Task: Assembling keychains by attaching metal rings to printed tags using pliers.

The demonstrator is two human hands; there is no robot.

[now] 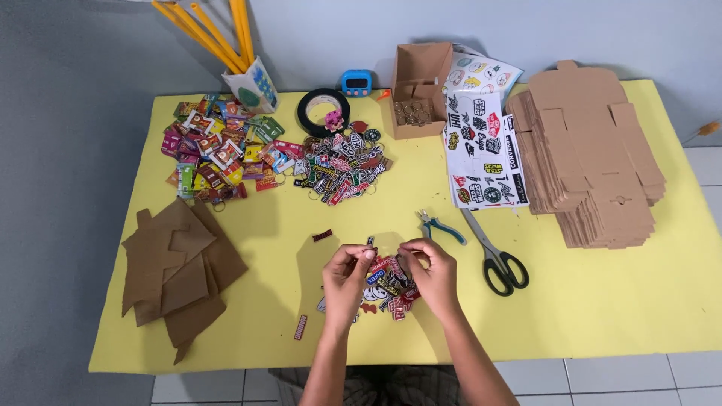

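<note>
Yellow-topped table against a pale grey wall, white tiled floor, even soft light

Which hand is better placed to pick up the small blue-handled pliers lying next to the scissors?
The right hand, probably. The small blue-handled pliers lie on the yellow table just above and right of it, beside the black-handled scissors. The left hand is farther off and would have to cross over the right.

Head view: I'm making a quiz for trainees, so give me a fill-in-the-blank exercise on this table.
1. The table top is coloured ____.
2. The scissors have ____ handles.
3. Both hands, left and right, work above a small pile of ____.
4. The flat cardboard blanks are stacked on the person's ____ side.

Missing: yellow; black; stickers; right
</note>
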